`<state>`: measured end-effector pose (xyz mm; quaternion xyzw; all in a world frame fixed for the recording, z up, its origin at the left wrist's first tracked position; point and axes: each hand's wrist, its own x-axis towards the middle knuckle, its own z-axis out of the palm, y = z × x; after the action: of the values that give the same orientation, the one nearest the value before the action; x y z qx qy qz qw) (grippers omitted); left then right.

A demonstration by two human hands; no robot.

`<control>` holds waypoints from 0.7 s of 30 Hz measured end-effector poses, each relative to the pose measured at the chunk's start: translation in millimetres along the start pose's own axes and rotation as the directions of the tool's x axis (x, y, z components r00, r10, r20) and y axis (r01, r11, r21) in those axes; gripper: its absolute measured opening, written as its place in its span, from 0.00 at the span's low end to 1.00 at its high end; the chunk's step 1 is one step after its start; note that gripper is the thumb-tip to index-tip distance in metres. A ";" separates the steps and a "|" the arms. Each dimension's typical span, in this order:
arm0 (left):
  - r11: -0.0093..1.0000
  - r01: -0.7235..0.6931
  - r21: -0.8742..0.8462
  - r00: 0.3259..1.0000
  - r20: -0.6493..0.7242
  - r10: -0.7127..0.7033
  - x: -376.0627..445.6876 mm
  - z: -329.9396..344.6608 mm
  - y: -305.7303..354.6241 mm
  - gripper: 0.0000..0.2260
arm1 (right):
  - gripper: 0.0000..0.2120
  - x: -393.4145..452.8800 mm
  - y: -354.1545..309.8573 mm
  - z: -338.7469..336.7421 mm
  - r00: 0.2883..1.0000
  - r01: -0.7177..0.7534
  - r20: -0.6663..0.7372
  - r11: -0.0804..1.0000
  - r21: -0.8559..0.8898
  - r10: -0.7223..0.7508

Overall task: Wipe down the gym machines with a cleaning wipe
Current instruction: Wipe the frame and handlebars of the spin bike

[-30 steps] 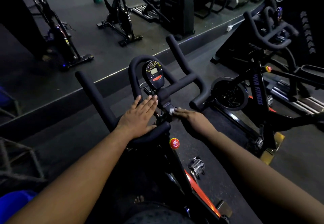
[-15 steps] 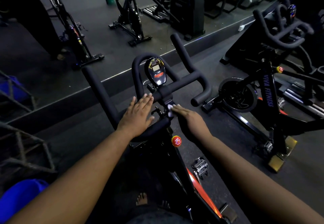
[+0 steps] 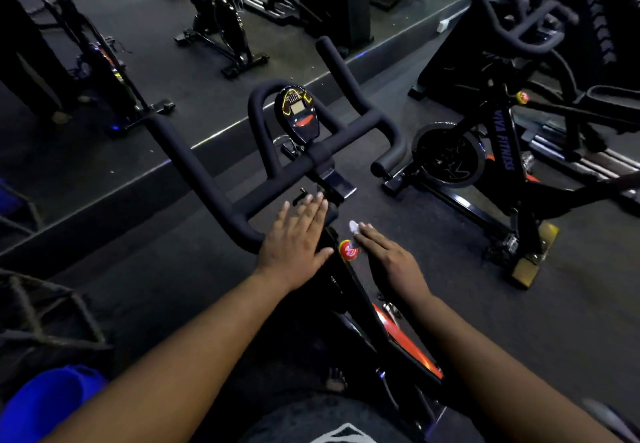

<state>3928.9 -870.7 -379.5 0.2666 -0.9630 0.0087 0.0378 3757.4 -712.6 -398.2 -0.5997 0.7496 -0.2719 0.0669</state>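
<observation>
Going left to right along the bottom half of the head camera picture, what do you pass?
Blue bucket → left hand flat on the handlebar → red knob → right hand with a white wipe → neighbouring bike's yellow foot.

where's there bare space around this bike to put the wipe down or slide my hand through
Bare floor lies right of the right hand, before the neighbouring bike. More lies left, under the handlebar. It is crowded between the left hand, red knob and wipe.
</observation>
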 end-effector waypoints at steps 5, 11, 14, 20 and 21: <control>0.990 -0.037 0.134 0.997 0.069 0.028 -8.5 -2.7 3.5 0.42 | 0.35 -20.7 -13.4 19.0 0.982 -0.168 0.083 0.985 -0.025 0.170; 0.917 -0.308 0.252 0.949 0.012 0.316 -22.1 31.2 28.4 0.37 | 0.24 -21.2 16.3 49.2 0.937 -0.315 0.161 0.949 0.019 0.308; 0.945 -0.261 0.196 0.962 0.135 0.237 -22.7 60.1 39.7 0.38 | 0.25 -14.5 43.5 63.8 0.935 -0.291 0.217 0.957 0.014 0.281; 0.997 0.044 0.062 0.924 0.376 -0.064 9.1 100.4 38.6 0.41 | 0.24 23.7 98.1 119.8 0.926 -0.235 0.311 0.971 0.028 0.215; 0.995 0.083 0.051 0.912 0.398 -0.096 15.0 108.6 37.4 0.41 | 0.24 32.0 104.1 131.1 0.918 -0.201 0.356 0.979 0.032 0.177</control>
<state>3889.5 -850.3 -486.5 0.3071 -0.9370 -0.0319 -0.1636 3714.7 -771.6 -552.3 -0.5606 0.7705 -0.1779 0.2458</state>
